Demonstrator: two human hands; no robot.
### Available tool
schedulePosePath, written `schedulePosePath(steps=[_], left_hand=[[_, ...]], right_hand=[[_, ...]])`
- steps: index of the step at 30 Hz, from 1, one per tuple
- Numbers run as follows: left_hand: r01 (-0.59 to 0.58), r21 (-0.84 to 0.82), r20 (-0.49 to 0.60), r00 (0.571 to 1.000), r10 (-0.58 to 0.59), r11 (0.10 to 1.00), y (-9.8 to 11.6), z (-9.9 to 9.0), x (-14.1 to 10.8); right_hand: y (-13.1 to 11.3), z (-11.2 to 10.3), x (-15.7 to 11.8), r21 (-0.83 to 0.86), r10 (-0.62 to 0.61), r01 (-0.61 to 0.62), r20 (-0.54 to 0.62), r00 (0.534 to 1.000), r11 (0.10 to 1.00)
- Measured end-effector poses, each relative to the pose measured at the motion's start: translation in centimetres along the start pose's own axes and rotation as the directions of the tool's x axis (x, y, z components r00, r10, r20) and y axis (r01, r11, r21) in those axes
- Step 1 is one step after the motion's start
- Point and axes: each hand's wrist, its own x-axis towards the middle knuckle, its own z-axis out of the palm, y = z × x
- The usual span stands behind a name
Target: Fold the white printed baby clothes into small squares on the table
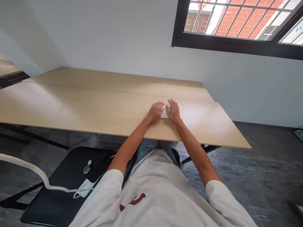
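Plain pale wall (118, 37) stands behind a light wood table (94, 108), with a barred window (236, 20) at upper right. One long seam runs across the tabletop. Near its front edge, right of the middle, lies a small white slip (164, 113), partly covered and too small to identify further. Left hand (156, 110): at the slip's left side, fingers bent together over the edge. Right hand (173, 110): at its right side, fingers loosely bent and slightly parted, thumb toward the slip. Whether either hand grips it or merely rests against it cannot be told. Both forearms extend over the table's front edge. Beside the person, on the left, a black chair (47, 205) bears a metal watch (87, 168) and a face mask (85, 186); a white cable (44, 180) passes above the seat.
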Motion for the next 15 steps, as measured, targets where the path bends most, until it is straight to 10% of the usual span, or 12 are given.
schedulePosePath(steps=[6, 15], left_hand=[[0.113, 0.044, 0.151, 0.981, -0.119, 0.993, 0.4, 1.2, 0.0], [0.186, -0.075, 0.061, 0.982, -0.181, 0.980, -3.4, -0.5, 0.0]], right_hand=[[0.6, 0.8, 0.2, -0.060, 0.105, -0.092, 0.260, 0.960, 0.994], [3.1, -1.0, 0.3, -0.024, 0.247, -0.246, 0.152, 0.957, 0.969]])
